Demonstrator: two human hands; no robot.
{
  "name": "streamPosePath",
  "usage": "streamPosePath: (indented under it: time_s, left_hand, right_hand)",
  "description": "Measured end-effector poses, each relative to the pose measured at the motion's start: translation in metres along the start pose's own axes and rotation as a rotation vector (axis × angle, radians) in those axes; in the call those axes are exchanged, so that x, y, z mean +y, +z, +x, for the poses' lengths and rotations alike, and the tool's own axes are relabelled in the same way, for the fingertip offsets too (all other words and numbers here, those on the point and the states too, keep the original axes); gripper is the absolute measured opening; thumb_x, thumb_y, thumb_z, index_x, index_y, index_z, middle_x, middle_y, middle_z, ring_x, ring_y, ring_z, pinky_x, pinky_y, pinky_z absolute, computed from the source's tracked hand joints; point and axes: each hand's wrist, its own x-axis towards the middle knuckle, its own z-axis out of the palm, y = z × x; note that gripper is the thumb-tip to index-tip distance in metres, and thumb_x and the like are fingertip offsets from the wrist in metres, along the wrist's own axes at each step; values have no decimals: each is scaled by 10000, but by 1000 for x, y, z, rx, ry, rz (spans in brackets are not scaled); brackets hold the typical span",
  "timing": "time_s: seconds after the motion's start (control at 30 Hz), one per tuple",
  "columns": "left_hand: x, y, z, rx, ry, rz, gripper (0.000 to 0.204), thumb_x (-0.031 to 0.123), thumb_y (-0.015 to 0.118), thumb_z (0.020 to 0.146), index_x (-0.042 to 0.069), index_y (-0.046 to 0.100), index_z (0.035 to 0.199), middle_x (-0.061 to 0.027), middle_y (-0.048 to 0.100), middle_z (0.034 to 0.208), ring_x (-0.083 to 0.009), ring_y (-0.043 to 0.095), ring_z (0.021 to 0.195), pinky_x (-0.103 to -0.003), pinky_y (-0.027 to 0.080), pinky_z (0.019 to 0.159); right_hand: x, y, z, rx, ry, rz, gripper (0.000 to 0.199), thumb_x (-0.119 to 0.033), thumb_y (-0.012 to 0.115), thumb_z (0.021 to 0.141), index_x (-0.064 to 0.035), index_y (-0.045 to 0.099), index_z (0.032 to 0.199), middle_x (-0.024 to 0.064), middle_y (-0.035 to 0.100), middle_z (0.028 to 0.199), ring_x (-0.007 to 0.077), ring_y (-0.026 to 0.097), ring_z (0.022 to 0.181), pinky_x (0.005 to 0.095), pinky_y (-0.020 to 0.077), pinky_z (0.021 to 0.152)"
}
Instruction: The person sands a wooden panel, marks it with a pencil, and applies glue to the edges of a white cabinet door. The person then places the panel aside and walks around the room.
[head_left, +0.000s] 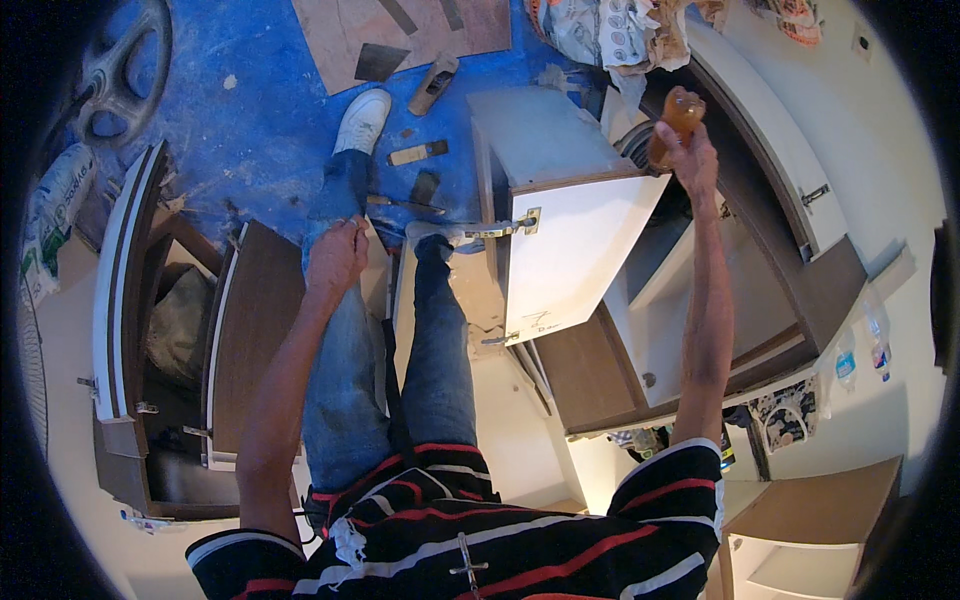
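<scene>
Above the open white cabinet (590, 250), right hand (690, 155) gripping an amber bottle (676, 122), left hand (336, 258) clenched, apparently empty

Blue floor covering (250, 110), white cabinet carcasses (580, 250), brown panels (260, 320), white wall (880, 150).

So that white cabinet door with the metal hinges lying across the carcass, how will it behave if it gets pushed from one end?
The white cabinet door is a flat rigid panel, so it should slide or pivot rather than flex. One end seems to overhang the open cabinet, so it may tip. The metal hinge could snag. Neither the left hand nor right hand steadies it.
</scene>
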Motion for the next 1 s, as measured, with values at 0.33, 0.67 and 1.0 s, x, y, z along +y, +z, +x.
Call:
streamPosePath:
  time_s: [0.33, 0.67, 1.0]
  left_hand:
    - [-3, -1, -2, 22, -11, 10, 192, 185, 543, 942, 85, 663, 1054, -190, 670, 938, -392, 674, 867, -505, 545, 798]
    - [-12, -1, -4, 1, -6, 13, 209, 183, 526, 948, 65, 658, 1058, -203, 666, 950, -401, 670, 881, -507, 542, 788]
    - [-16, 4, -9, 39, 5, -69, 210, 182, 529, 949, 63, 651, 1072, -210, 666, 944, -398, 669, 862, -514, 534, 794]
  right_hand:
    - [-81, 38, -42, -142, -103, -10, 647, -569, 704, 878, -37, 594, 1229, 186, 733, 1047, 313, 730, 965, 413, 556, 880]
    - [-99, 58, -57, -112, -135, -13, 672, -596, 699, 863, -27, 576, 1199, 215, 729, 986, 380, 723, 917, 454, 560, 813]
    - [-104, 47, -56, -123, -50, -26, 685, -590, 702, 868, -31, 574, 1242, 209, 724, 1071, 354, 719, 1000, 431, 552, 879]
